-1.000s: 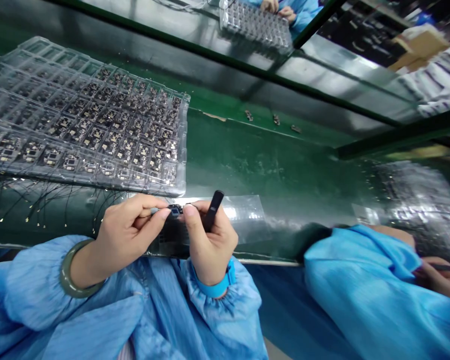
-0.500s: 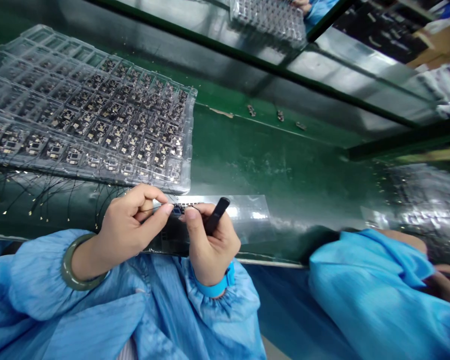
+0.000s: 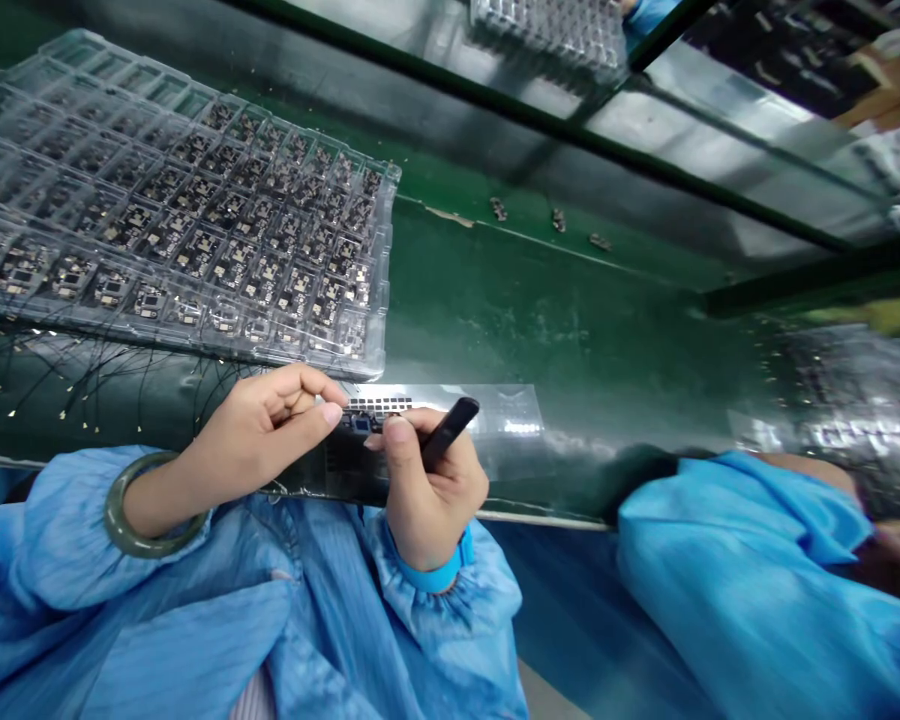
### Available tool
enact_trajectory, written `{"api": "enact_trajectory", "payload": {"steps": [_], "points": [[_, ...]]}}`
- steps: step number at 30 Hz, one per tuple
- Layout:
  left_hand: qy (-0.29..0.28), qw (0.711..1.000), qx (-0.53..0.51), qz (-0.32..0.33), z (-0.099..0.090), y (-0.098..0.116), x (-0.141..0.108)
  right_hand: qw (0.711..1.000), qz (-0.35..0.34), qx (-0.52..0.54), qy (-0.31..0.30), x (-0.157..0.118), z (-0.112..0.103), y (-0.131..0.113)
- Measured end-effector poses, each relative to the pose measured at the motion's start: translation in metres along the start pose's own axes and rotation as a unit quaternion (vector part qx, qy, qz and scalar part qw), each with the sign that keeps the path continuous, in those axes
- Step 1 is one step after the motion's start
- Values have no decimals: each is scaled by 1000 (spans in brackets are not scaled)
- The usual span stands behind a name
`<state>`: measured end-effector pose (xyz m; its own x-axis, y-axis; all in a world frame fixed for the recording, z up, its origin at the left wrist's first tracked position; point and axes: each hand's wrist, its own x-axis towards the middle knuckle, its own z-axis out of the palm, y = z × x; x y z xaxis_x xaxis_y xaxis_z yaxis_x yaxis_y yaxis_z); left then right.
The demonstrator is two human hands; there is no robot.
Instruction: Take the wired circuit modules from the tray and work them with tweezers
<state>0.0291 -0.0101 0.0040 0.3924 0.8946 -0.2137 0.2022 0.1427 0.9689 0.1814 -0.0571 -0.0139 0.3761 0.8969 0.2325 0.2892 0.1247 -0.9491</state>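
Between my hands a small circuit board point(image 3: 361, 424) lies over a clear plastic sheet point(image 3: 502, 425) that carries rows of small dark pieces point(image 3: 381, 404). My left hand point(image 3: 270, 425) is at the board's left side, its thumb and forefinger nearly together; whatever may be between them is too small to make out. My right hand point(image 3: 431, 480) holds a black pen-like tool point(image 3: 450, 432), with thumb and forefinger pinched at the board's right edge. A green bangle point(image 3: 139, 520) circles my left wrist.
Stacked clear trays point(image 3: 217, 210) of circuit boards fill the left, with thin black wires point(image 3: 82, 370) along their front. Three small parts point(image 3: 559, 220) lie farther back. A co-worker's blue sleeve point(image 3: 727, 530) is at the right. Green frame bars point(image 3: 555, 125) cross the back.
My left fingers have drawn slightly left and away from the board. My right hand, with the tool, has shifted slightly right. The view has moved a little.
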Motion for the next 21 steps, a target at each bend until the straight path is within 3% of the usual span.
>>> {"api": "enact_trajectory", "payload": {"steps": [6, 15, 19, 21], "points": [[13, 1000, -6, 19, 0, 0, -1, 997, 66, 49, -2, -2, 3, 2], [22, 999, 12, 38, 1, -1, -2, 995, 82, 61, -16, -3, 3, 2], [25, 999, 32, 34, 0, -2, -3, 994, 86, 70, -23, -2, -6, 7], [31, 999, 37, 27, -1, -2, -3, 990, 86, 110, 7, 3, -16, 12]]}}
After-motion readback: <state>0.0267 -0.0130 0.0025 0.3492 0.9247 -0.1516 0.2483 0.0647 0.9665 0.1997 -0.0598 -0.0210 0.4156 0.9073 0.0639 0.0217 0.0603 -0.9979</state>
